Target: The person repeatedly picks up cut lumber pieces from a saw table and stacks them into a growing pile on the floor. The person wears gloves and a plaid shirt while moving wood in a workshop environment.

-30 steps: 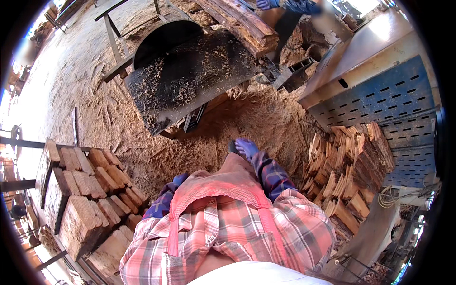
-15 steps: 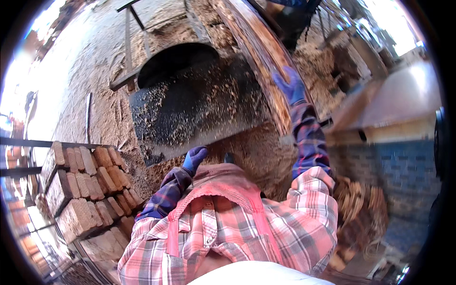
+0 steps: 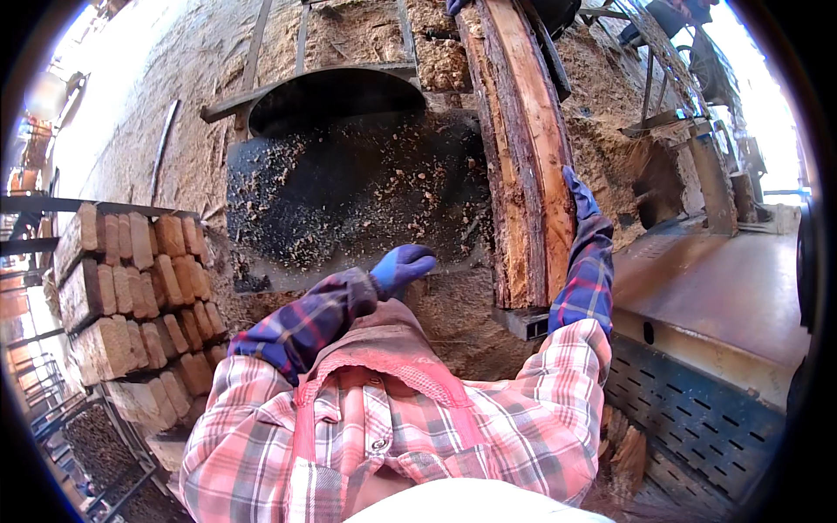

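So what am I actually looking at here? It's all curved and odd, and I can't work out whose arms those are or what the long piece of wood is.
The picture comes from a wide fisheye camera worn on a person's head, looking down, which is why straight edges bend. The plaid sleeves at the bottom are the person's own arms, with blue gloves on. The right hand rests against the edge of a long rough wooden slab, bark still on it, lying on a sawmill bench. The left hand hangs free in front of a dark metal guard dusted with sawdust, holding nothing. To the left stands a stack of cut wood blocks; to the right is a flat metal table. Sawdust covers the ground.
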{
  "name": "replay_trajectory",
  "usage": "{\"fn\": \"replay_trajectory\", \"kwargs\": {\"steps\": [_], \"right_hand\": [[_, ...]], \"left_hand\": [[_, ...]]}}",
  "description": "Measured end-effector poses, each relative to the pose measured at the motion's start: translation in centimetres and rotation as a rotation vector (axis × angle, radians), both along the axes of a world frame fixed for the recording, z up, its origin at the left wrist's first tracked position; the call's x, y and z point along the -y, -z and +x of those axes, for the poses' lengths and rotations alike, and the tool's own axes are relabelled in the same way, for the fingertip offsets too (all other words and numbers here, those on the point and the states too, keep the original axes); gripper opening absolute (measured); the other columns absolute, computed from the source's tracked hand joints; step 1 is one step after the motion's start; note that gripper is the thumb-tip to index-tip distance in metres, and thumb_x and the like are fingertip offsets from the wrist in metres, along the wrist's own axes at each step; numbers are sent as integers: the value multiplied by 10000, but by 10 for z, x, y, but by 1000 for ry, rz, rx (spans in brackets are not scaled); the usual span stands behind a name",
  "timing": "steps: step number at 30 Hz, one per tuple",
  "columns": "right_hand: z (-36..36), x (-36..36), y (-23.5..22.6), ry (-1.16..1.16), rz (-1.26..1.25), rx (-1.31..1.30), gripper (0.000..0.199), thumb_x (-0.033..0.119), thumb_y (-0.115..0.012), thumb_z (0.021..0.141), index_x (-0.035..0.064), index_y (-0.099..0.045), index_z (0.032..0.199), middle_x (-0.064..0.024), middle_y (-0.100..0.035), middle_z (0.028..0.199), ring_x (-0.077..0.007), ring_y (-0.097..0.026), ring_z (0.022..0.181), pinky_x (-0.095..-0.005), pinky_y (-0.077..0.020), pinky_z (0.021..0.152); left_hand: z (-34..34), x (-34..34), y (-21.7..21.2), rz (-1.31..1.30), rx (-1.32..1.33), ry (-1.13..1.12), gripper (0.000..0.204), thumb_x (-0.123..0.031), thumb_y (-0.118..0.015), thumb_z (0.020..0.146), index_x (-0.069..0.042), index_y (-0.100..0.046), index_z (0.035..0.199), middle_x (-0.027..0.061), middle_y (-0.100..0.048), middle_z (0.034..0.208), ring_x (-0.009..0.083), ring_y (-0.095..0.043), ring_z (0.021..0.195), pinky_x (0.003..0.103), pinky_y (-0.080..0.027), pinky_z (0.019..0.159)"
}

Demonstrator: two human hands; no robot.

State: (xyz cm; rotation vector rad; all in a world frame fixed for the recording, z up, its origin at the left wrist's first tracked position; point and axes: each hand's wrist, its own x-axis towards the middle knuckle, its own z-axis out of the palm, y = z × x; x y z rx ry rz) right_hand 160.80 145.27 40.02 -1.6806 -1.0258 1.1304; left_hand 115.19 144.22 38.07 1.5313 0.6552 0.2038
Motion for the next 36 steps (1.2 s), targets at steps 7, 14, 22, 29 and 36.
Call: {"fn": "replay_trajectory", "kwargs": {"steps": [7,14,22,29,36], "right_hand": [[27,14,9,19,-41,-10,516,335,-396,916,9,-364,1314,-77,-368,1354,-179,-327,1263,-286,-223,1062],[-53,1,6,78,-304,-622,564,426,-489,861,34,-428,1263,-48,-478,1229,-158,-461,1085,-298,-347,949],[-108,3,87,-273,141,-21,469,7,-400,873,63,-342,1335,-130,-337,1369,-244,-319,1266,-306,-213,1066],[-233,-16,69,9,64,-378,525,319,-513,884,0,-389,1281,-65,-408,1314,-147,-389,1212,-275,-272,1034],[-365,-20,11,-15,-50,-344,523,281,-456,889,-25,-358,1301,-99,-365,1354,-168,-333,1263,-290,-214,1067]], "left_hand": [[97,16,-52,-61,147,121,616,-444,-568,816,34,-461,1190,213,-506,1170,290,-467,1125,370,-362,952],[85,15,-60,-217,4,-48,947,-549,-609,735,73,-204,1323,249,-557,1064,291,-563,1001,366,-450,825],[30,41,-62,-6,-321,-168,1164,-599,-626,667,109,12,1336,332,-575,889,408,-592,865,400,-463,748],[-58,37,-58,-36,-298,-257,1148,-571,-625,674,112,21,1332,332,-577,868,395,-601,850,401,-461,749],[-149,40,-44,22,-374,-341,1087,-589,-633,659,24,-89,1372,306,-588,908,376,-601,877,384,-457,783]]}}
